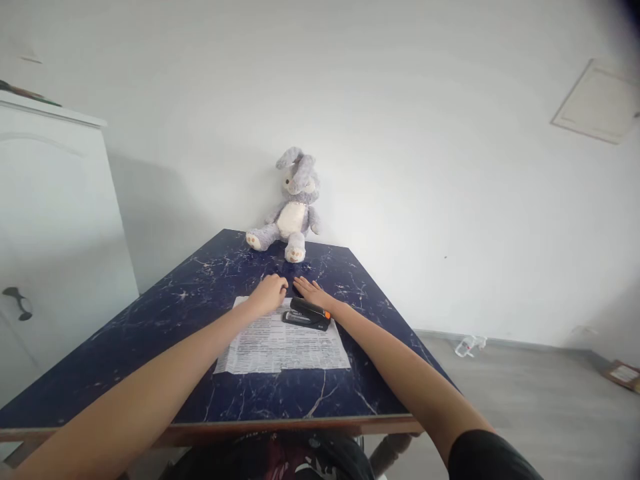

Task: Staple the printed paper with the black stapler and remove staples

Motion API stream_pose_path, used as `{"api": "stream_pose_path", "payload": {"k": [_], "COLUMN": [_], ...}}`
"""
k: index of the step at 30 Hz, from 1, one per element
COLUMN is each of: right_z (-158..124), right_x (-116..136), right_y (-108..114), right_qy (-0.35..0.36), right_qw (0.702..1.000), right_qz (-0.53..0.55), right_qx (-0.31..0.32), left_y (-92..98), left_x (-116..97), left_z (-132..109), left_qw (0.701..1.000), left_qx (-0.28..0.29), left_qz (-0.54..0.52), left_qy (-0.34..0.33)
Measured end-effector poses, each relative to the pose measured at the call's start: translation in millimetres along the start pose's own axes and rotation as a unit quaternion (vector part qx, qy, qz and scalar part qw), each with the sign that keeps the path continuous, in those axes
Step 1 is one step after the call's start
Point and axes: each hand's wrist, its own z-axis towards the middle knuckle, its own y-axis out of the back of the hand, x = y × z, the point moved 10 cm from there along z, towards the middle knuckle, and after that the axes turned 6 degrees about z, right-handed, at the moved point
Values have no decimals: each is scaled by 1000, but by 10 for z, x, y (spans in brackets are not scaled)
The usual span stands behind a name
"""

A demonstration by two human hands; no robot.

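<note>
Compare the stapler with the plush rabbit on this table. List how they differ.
The stapler is black with an orange tip; the plush rabbit is grey with a white belly. The stapler lies flat on the printed sheet; the plush rabbit sits upright at the far edge, by the wall. The stapler lies close by the right hand; the plush rabbit sits farther off, untouched. Both rest on the dark blue marbled table.

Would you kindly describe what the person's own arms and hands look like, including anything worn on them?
Both forearms are bare, and the left hand and right hand wear no gloves; no watch, ring or bracelet shows. A black short sleeve covers the right upper arm at the frame's lower corner. The left arm shows no sleeve within view.
</note>
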Motion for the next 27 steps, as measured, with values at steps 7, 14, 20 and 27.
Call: {"api": "stream_pose_path", "payload": {"k": [7,14,20,27], "right_z": [-377,-764,-1128,-1441], "right_x": [35,623,-13,-720], "right_y": [566,543,1079,1196], "right_qy": [1,80,4,-53], "right_qw": [969,987,968,980], "right_qz": [216,128,181,116], "right_qx": [-119,-62,-171,-151], "left_y": [-301,-336,-363,-263], "left_x": [-269,-217,-183,-239], "left_z": [-194,-137,-134,-113], "left_qw": [998,999,999,998], "left_qx": [40,24,13,20], "left_qz": [40,30,-3,27], "left_qy": [-24,-39,-38,-60]}}
